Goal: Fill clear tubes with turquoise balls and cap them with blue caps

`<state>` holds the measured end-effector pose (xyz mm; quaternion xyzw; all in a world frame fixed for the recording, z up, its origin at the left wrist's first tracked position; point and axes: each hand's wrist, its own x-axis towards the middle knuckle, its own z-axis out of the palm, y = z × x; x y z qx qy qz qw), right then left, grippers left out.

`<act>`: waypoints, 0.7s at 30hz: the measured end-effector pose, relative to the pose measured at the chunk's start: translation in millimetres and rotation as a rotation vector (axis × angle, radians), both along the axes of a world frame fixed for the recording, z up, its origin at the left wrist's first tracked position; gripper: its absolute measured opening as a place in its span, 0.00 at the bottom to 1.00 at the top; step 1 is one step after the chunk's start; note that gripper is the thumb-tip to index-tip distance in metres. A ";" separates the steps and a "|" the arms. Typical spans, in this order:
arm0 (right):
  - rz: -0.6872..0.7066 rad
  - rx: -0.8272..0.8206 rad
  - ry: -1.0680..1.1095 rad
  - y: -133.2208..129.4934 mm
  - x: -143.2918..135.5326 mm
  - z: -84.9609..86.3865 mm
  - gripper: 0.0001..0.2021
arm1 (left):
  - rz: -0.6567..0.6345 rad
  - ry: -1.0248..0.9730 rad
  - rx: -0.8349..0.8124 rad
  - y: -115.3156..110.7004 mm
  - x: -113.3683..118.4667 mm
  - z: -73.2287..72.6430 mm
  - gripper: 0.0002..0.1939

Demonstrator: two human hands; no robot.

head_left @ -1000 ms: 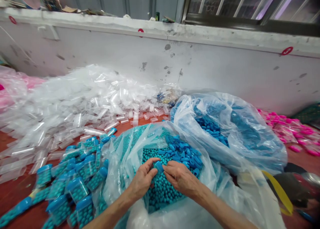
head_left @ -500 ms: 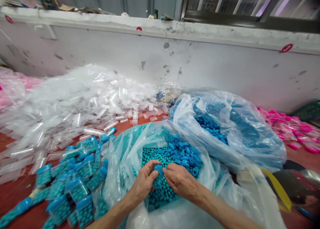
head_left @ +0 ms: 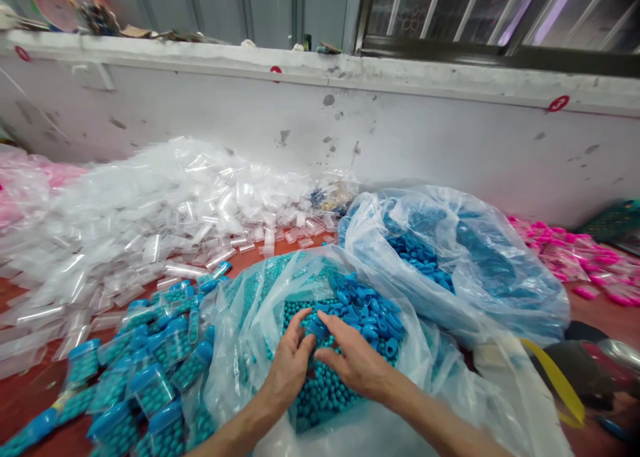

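Over an open clear plastic bag [head_left: 235, 324] of teal beads [head_left: 325, 387], my two hands meet close together. My left hand [head_left: 287, 360] is closed on a small container with a blue cap [head_left: 315, 326]; its body is mostly hidden by the fingers. My right hand [head_left: 353, 358] is beside the cap with thumb and forefinger apart; whether the forefinger touches it I cannot tell. Loose blue caps [head_left: 367, 307] lie on the beads at the bag's far right side.
Bead-filled containers with blue caps [head_left: 153, 387] are heaped at left on the red table [head_left: 30, 384]. Behind them spreads a large pile of clear empty containers [head_left: 165, 197]. A second bag [head_left: 500, 270] holds more blue caps. Pink pieces [head_left: 595, 257] lie far right, before the white wall [head_left: 425, 124].
My right hand's thumb and forefinger have spread apart from their pinch near the blue cap. My left hand stays on the container. The camera view has tilted slightly upward.
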<state>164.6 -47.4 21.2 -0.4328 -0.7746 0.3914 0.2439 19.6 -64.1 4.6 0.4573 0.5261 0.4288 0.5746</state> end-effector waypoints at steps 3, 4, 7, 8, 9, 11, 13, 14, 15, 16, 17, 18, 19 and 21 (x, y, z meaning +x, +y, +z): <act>0.046 0.044 -0.126 -7.8 -8.4 0.8 0.46 | 0.012 -0.064 0.067 2.7 1.9 5.5 0.23; 0.017 0.062 -0.149 -8.8 -11.6 1.1 0.47 | -0.002 -0.086 0.085 3.8 1.8 7.4 0.22; -0.073 0.157 -0.173 -9.5 -19.7 1.0 0.38 | -0.045 -0.093 0.094 5.7 1.2 11.0 0.19; -0.080 0.191 -0.174 -9.4 -21.4 0.2 0.36 | -0.043 -0.081 0.080 5.7 1.5 11.4 0.17; -0.078 0.221 -0.174 -9.4 -22.5 -1.1 0.34 | -0.033 -0.067 0.062 5.4 2.1 11.3 0.16; -0.063 0.263 -0.180 -9.9 -23.7 -5.1 0.34 | 0.000 -0.043 0.027 4.3 4.3 10.3 0.13; -0.061 0.300 -0.192 -11.1 -25.0 -9.1 0.34 | 0.021 -0.010 0.025 3.5 6.6 9.0 0.11; -0.062 0.318 -0.193 -11.7 -26.1 -10.2 0.35 | 0.025 0.010 0.039 3.5 7.3 8.6 0.10; -0.068 0.333 -0.188 -11.8 -27.5 -10.3 0.35 | 0.028 0.030 0.063 3.9 7.4 8.7 0.09; -0.070 0.339 -0.178 -11.1 -28.9 -9.5 0.36 | 0.034 0.051 0.093 4.7 6.6 9.5 0.09; -0.063 0.332 -0.162 -9.3 -30.2 -7.8 0.36 | 0.039 0.069 0.119 6.0 4.5 11.0 0.09; -0.039 0.309 -0.143 -6.3 -30.9 -5.8 0.37 | 0.041 0.079 0.135 7.7 0.9 13.4 0.09; 0.001 0.272 -0.122 -1.9 -30.9 -3.8 0.38 | 0.034 0.079 0.133 9.7 -4.7 16.6 0.11; 0.083 0.185 -0.084 9.4 -28.2 -1.9 0.40 | 0.018 0.071 0.096 13.4 -23.2 23.9 0.16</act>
